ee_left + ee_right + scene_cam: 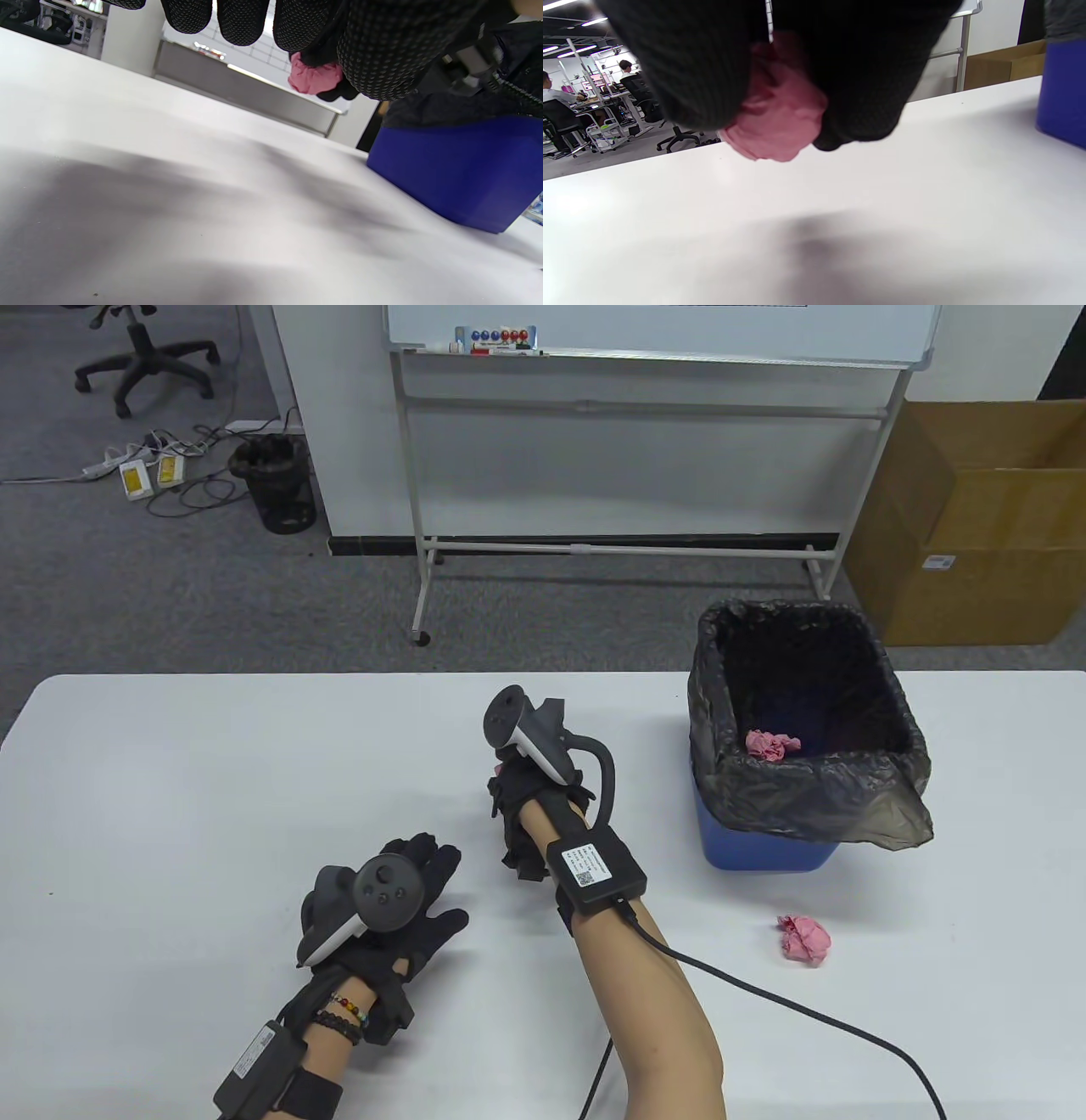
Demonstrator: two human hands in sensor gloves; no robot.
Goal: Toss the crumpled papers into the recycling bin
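My right hand (530, 814) is raised above the table centre and grips a crumpled pink paper (778, 114), which also shows in the left wrist view (314, 78); in the table view the hand hides nearly all of it. The blue recycling bin (764, 848) with a black liner (814, 789) stands to its right and holds one pink paper ball (770, 744). Another pink paper ball (803, 938) lies on the table in front of the bin. My left hand (407, 899) rests flat on the table, fingers spread, holding nothing.
The white table (170, 780) stretches left and right. Behind it stand a whiteboard frame (611, 547) and a cardboard box (976, 526). A cable (806, 1010) runs from my right wrist across the table's front right.
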